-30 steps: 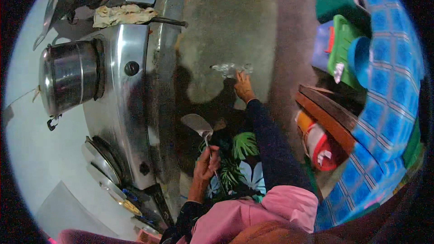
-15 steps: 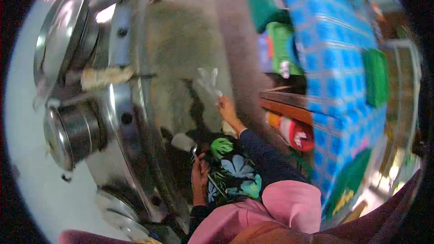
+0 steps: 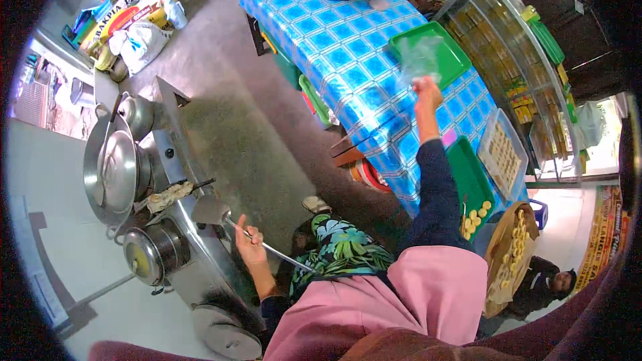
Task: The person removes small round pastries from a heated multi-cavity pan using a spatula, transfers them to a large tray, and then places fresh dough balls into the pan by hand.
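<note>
My left hand (image 3: 251, 246) is closed round the long metal handle of a spatula (image 3: 212, 211), whose flat blade points left toward the stove. Stretched out over the table, my right hand (image 3: 428, 95) pinches a clear plastic bag (image 3: 420, 59). The bag hangs in front of a green tray (image 3: 461, 65) lying on the blue checked tablecloth (image 3: 361, 83); I cannot tell whether they touch. A second green tray (image 3: 471, 168), nearer to me, bears several small round pale pieces of dough (image 3: 473, 220) at its near end.
On the left, the stove (image 3: 164, 154) carries a large wok (image 3: 90, 174) and a lidded pot (image 3: 144, 257); a folded cloth (image 3: 170, 197) lies between them. At right are a glass cabinet (image 3: 508, 67) and a brown tray of dough pieces (image 3: 495, 297). A person (image 3: 542, 284) is at the lower right.
My view has swung right toward the table. My right hand, with the plastic bag, has gone from above the floor to over the table. My left hand keeps its hold on the spatula.
</note>
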`<state>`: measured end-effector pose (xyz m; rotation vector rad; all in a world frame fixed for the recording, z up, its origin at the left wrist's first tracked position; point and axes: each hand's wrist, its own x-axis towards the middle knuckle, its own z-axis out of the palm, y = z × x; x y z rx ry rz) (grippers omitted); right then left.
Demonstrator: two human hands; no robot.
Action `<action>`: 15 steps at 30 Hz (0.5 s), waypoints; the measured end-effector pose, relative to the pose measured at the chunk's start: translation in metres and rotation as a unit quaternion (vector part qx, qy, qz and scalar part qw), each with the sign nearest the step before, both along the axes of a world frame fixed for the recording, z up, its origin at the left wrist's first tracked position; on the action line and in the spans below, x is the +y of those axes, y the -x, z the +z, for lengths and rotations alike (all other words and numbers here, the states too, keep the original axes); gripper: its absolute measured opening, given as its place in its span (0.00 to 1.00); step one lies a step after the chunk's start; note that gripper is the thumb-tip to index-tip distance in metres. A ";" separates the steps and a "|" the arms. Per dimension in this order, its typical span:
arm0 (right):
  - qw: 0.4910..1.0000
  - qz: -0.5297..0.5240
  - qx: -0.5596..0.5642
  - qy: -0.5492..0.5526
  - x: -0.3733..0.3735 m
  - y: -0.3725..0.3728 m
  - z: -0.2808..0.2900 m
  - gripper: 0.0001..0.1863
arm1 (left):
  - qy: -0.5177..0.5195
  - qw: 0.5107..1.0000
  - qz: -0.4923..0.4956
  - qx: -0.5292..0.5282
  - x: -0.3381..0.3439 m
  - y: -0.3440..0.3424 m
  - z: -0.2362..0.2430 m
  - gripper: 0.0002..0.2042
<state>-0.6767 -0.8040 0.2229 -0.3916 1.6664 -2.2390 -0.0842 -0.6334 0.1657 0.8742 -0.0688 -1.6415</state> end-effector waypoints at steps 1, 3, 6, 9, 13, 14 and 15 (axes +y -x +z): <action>0.998 -0.023 -0.055 0.005 -0.013 0.018 -0.002 0.06 | 0.000 1.000 0.013 -0.012 0.000 -0.001 0.006 0.19; 0.985 -0.067 -0.155 0.020 -0.037 0.047 0.007 0.06 | 0.005 0.999 0.040 -0.024 0.003 0.003 0.014 0.19; 0.973 0.016 -0.072 -0.216 -0.049 0.112 -0.010 0.06 | 0.004 0.998 0.039 -0.046 0.001 0.023 0.019 0.19; 0.971 -0.048 -0.098 -0.214 -0.048 0.137 -0.021 0.06 | 0.006 0.996 0.058 -0.063 -0.003 0.048 0.031 0.18; 0.872 -0.173 0.354 -0.290 -0.063 0.084 -0.026 0.16 | 0.007 0.982 0.117 -0.145 -0.015 0.061 0.067 0.16; 0.843 -0.140 0.442 -0.274 -0.063 0.005 -0.020 0.17 | -0.004 0.967 0.159 -0.197 -0.010 0.049 0.080 0.15; 0.847 -0.057 0.472 -0.239 -0.051 -0.028 -0.014 0.16 | 0.001 0.970 0.170 -0.176 -0.013 0.051 0.094 0.14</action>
